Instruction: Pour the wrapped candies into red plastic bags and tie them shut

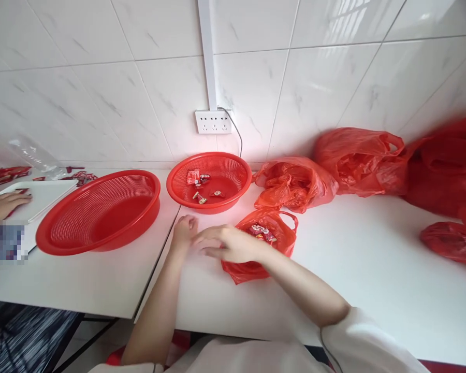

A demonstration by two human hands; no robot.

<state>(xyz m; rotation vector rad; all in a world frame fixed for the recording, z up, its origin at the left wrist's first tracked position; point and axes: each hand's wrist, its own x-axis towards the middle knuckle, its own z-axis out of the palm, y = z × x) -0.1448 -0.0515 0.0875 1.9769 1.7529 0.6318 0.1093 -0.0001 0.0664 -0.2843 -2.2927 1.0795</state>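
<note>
My left hand (185, 231) is just in front of the red perforated basket (171, 189), its fingers curled inward. Whatever lies inside those fingers, if anything, is hidden. Close to its right, my right hand (227, 243) reaches across with the fingers and thumb apart, and nothing shows between them. Under and beside my right wrist stands an opened red plastic bag (285, 241) holding small wrapped sweets (261, 231). A few small wrapped pieces (194, 177) lie inside the basket.
On the left is a larger red basket (149, 207). A co-worker's hand (3, 204) rests on a white tray (60, 189) beyond it. Knotted or bunched red bags (310, 178) line the wall at right. A power strip (213, 122) is mounted above the smaller basket.
</note>
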